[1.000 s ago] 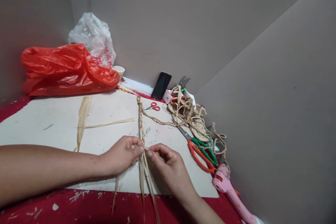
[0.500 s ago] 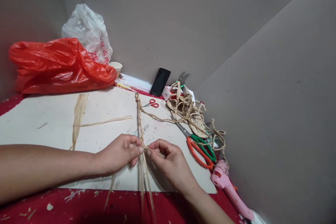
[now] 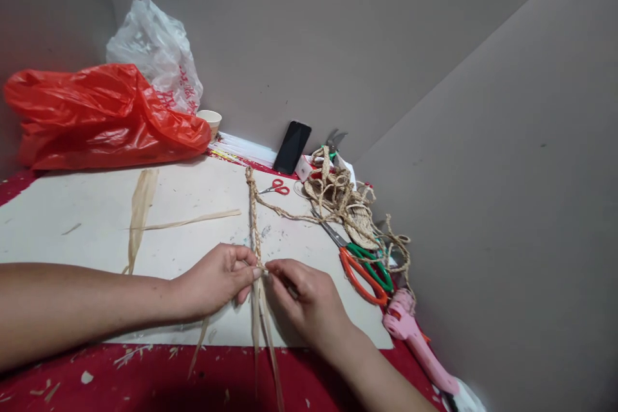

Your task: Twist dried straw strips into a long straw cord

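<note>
A braid of tan straw-like fibre point(image 3: 253, 212) lies lengthwise on the white board point(image 3: 193, 190), its far end knotted and its loose strands point(image 3: 268, 341) trailing toward me over the board's near edge. My left hand point(image 3: 224, 280) pinches the braid's near end between thumb and fingers. Close against it on the right, my right hand point(image 3: 304, 296) is closed on a strand at the same spot; the fingertips partly hide it. A thin plaited cord point(image 3: 284, 214) runs from the braid to a tangled pile of plaited cord point(image 3: 338, 196) on the right.
Flat fibre strips point(image 3: 142, 206) lie on the left. Small red-handled scissors point(image 3: 277, 187), large scissors point(image 3: 362, 270) and a pink glue gun point(image 3: 418, 341) are to the right. Behind stand a red plastic bag point(image 3: 111, 122), a paper cup point(image 3: 211, 122), a phone point(image 3: 291, 148) and pruning shears point(image 3: 334, 141).
My right hand has turned a little, its knuckles now higher over the strand. The left hand keeps its pinch. The whole view has shifted slightly.
</note>
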The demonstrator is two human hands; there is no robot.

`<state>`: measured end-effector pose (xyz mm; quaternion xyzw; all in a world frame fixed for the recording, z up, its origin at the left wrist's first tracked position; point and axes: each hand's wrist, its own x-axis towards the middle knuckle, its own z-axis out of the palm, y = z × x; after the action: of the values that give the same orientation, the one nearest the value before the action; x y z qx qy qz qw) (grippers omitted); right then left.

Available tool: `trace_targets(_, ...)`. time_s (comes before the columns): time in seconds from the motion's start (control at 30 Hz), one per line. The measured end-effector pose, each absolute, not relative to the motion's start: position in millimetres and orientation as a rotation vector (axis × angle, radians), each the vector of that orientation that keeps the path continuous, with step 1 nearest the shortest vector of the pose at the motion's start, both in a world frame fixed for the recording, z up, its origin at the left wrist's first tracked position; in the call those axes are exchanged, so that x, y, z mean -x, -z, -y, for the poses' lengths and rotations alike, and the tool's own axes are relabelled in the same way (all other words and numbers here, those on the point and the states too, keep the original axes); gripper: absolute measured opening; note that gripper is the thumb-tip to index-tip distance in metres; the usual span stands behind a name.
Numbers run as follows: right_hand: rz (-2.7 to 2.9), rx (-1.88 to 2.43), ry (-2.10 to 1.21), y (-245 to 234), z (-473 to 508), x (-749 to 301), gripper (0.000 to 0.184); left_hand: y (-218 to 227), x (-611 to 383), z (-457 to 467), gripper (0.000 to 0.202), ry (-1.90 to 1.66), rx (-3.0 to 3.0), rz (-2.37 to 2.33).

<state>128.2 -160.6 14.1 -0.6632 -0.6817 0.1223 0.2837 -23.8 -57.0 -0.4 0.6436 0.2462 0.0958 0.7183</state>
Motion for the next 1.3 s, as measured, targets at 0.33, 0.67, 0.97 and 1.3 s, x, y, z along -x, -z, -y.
trace_targets(0.33,1.326,1.803,-1.014,-26.1,157.0,-127.0,0.025,-2.3,22.0,56.8,0.017,-0.257,-1.448,-0.553)
trace_targets(0.67,0.947,1.73,-1.068,-20.9,159.9,-93.1,0.03,-3.8,23.0,60.9,0.016,-0.345,-1.372,-0.548)
trace_targets(0.97,1.669,2.117,-0.14,-12.5,167.7,-81.7,0.031,-1.9,25.3,58.6,0.015,-0.361,-1.444,-0.533)
trace_targets(1.3,1.95,2.324,0.131,-17.9,157.6,-57.8,0.024,5.5,24.8,61.1,0.008,-0.394,-1.32,-0.65)
